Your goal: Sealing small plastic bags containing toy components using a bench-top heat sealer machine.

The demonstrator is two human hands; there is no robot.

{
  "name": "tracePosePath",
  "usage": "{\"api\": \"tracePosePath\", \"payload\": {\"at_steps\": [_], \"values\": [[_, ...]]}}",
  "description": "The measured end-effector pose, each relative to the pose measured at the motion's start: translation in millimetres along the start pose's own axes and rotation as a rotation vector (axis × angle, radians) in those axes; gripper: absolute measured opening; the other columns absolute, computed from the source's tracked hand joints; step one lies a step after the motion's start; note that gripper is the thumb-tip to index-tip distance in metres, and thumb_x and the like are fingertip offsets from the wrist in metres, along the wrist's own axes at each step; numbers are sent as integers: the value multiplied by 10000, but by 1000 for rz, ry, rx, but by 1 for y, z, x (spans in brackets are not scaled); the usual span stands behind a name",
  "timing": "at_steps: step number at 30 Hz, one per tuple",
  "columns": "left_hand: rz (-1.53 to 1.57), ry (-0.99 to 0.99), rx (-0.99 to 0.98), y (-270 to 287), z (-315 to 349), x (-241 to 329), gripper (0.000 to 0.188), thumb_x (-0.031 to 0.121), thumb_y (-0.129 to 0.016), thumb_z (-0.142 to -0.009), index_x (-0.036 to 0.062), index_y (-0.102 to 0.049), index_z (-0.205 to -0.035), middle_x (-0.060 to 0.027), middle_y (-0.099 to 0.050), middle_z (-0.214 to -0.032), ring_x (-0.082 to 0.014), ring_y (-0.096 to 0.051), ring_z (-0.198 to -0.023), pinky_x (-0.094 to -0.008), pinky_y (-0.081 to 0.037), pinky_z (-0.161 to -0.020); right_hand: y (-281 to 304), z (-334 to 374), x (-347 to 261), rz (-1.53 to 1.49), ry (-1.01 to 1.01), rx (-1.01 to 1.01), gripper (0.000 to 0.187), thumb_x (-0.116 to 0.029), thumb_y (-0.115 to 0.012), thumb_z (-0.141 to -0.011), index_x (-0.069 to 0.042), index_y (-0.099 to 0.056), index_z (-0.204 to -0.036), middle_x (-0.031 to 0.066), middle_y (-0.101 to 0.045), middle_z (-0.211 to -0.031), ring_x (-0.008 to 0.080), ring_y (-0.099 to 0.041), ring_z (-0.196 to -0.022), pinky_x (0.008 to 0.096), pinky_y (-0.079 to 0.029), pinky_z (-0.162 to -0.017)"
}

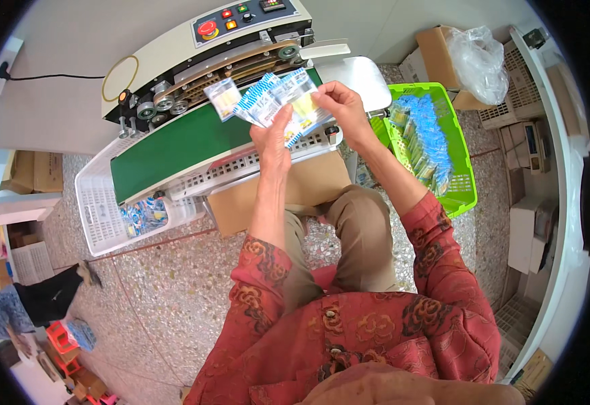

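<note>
Both of my hands are raised over the conveyor of a band sealer. My left hand is closed on a fan of small plastic packets with blue-striped edges, its thumb lying over their lower side. From the right, my right hand pinches the same bunch by its edge, thumb and fingers together. Pale yellow shows inside some of the packets; their exact contents I cannot make out. One more packet sits at the left of the bunch, by the sealing band; whether it touches the others is unclear.
The green conveyor belt slopes down left toward a white plastic basket holding several packets. At right, a bright green basket is filled with rows of blue-edged packets. A cardboard box stands before my knees; shelving lines the right side.
</note>
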State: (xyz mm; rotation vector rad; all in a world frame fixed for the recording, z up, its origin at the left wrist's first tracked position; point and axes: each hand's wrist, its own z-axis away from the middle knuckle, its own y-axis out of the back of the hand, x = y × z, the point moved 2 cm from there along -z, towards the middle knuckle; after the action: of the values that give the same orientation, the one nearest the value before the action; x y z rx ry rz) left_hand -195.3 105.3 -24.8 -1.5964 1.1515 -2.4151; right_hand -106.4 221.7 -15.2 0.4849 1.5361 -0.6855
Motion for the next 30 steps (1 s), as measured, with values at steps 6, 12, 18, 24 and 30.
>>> {"api": "tracePosePath", "payload": {"at_steps": [6,12,18,24,30], "values": [[57,21,21,5,-3,-3,390,9,-666,-709,6,-511,-1067,-70,-582,-992,-148,-576,-847,-278,-480,-749,20,-19,14,-355,-214,194,124,-170,-550,-836,-64,-543,-901,12,-585,-814,89,-558,-702,237,-460,-585],[91,37,-11,9,-6,-8,379,11,-668,-707,7,-517,-1054,-70,-589,-971,-150,-584,-830,-281,-486,-738,45,-73,37,-279,-135,279,296,-79,-619,-762,-10,-474,-1009,92,-584,-866,161,-590,-735,272,-495,-577],[76,40,13,7,-3,1,363,13,-668,-707,10,-523,-1040,-70,-591,-966,-142,-584,-829,-280,-485,-736,32,-89,47,-182,-173,292,304,-60,-620,-747,7,-486,-1010,97,-591,-864,175,-593,-739,291,-493,-616],[82,36,33,10,-1,7,352,13,-668,-707,12,-529,-1030,-67,-594,-955,-139,-584,-827,-276,-485,-733,7,-91,54,-202,-187,256,273,-65,-628,-744,11,-516,-982,94,-596,-852,170,-594,-732,293,-496,-615],[95,42,24,5,-1,5,353,10,-663,-710,10,-524,-1034,-66,-592,-955,-137,-584,-827,-272,-490,-724,-4,-99,66,-73,-164,190,277,-97,-655,-727,10,-541,-956,82,-606,-829,153,-589,-710,272,-477,-611]]}}
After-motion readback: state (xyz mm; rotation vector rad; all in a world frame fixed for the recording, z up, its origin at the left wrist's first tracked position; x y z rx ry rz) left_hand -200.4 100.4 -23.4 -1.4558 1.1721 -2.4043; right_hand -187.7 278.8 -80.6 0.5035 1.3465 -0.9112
